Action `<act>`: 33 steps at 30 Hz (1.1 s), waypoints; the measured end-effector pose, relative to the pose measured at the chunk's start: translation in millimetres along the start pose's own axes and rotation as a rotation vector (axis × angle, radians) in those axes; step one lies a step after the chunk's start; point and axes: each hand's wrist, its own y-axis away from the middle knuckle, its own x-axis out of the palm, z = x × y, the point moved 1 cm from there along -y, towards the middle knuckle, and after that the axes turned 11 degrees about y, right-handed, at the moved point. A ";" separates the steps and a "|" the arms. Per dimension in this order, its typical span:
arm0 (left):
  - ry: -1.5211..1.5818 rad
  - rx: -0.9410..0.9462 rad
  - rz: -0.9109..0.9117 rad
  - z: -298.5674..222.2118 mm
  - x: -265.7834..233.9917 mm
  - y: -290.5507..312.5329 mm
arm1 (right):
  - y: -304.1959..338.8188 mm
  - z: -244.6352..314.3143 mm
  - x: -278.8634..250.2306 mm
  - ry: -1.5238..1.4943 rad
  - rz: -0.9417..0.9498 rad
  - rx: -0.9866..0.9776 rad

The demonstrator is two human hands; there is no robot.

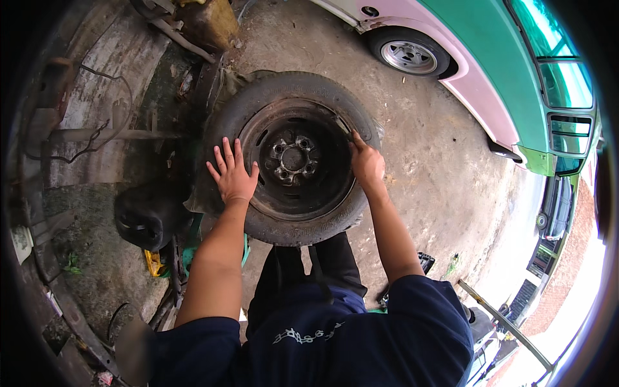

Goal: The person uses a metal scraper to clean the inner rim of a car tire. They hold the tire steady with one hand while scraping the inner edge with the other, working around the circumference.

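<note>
On the left sidewall of the tyre [296, 232]: left hand [235, 177], palm down, fingers spread, thumb near the rim edge; it is unclosed and grasps nothing.
Right rim edge: right hand [368, 166], index finger extended along the edge, other fingers curled; whether they enclose a thin tool cannot be told.
Wheel centre: dark steel rim [329, 177], seated inside the tyre, its hub opening ringed by bolt holes; the assembly lies face up before the person's trousers [338, 261].
Under the tyre: dull grey material, kind unclear, projecting at lower left.
Left of the tyre: dark rounded object [153, 216], with a yellow item [155, 263] just below it.
Upper left: yellowish container [211, 27] near worn boards [116, 80].
Upper right: green-and-pink vehicle [480, 58], one silver-centred wheel [409, 58] visible, on the stained floor [438, 168].
Lower edge: dark blue shirt [387, 342].
</note>
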 end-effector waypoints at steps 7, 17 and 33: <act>-0.022 -0.001 -0.023 -3.7 -3.7 1.2 | -4.9 4.4 -9.7 -0.010 -0.017 -0.123; 0.014 0.018 -0.021 0.9 0.2 5.2 | -1.5 -2.8 -9.6 -0.030 0.037 -0.003; -0.010 -0.004 -0.015 -3.5 -3.8 0.0 | -9.8 11.2 -13.0 -0.139 0.013 -0.140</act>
